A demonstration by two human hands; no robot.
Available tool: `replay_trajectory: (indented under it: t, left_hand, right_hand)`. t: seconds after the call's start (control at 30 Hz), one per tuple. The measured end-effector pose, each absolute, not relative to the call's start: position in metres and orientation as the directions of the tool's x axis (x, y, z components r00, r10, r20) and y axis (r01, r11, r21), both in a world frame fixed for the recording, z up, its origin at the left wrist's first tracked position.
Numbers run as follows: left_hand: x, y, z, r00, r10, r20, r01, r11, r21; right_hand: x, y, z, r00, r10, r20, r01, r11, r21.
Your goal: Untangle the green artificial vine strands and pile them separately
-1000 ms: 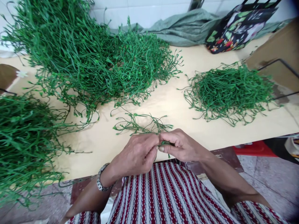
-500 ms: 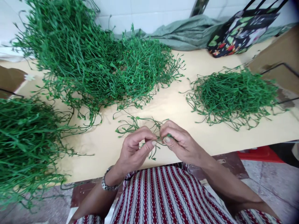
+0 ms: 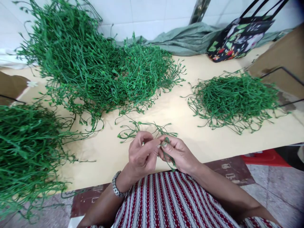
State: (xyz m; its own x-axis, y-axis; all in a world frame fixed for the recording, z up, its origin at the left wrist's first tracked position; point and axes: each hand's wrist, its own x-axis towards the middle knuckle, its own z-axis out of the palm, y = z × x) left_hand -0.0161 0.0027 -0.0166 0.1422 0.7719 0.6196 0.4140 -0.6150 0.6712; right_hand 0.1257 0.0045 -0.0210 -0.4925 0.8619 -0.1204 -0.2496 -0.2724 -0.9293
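Observation:
My right hand is closed on a thin green artificial stem, whose end hangs below the thumb while a green tip shows above it. My left hand, with a watch at the wrist, is closed, its fingertips meeting the right thumb and forefinger. Whatever the left fingers pinch is hidden. Just beyond both hands, a few loose budded stems lie on the pale yellow tabletop.
A tall heap of green stems stands at the back left, a bundle at the left edge, and another pile at the right. Behind are a green cloth and a floral bag. A cardboard box flanks the right.
My hands have come together, and the left has turned with its fingers now against the right thumb. The stem in my right hand now hangs downward. The view has shifted slightly.

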Motion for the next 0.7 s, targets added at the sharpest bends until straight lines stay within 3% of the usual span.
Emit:
replay_trajectory:
  t: [0.07,0.17,0.3,0.5,0.7]
  left_hand:
    - [-0.015,0.004,-0.017,0.116,0.809,0.576,0.321,-0.579,0.750]
    - [-0.013,0.006,-0.019,0.075,0.930,0.361,-0.035,-0.360,0.933]
    - [-0.009,0.007,-0.015,0.117,0.992,0.055,-0.476,0.007,0.879]
    - [-0.007,0.005,-0.003,0.224,0.965,-0.135,-0.580,0.243,0.778]
    - [-0.007,0.002,-0.002,0.241,0.954,-0.178,-0.571,0.288,0.769]
  right_hand:
    - [0.128,0.005,-0.020,-0.467,0.882,-0.063,-0.137,-0.142,-0.980]
    - [0.130,0.008,-0.017,-0.456,0.887,0.070,0.087,0.122,-0.989]
    - [0.131,0.013,-0.011,-0.507,0.815,0.280,0.190,0.423,-0.886]
    - [0.134,0.017,-0.005,-0.580,0.745,0.329,0.161,0.500,-0.851]
    - [0.136,0.019,-0.004,-0.629,0.710,0.316,0.151,0.510,-0.847]
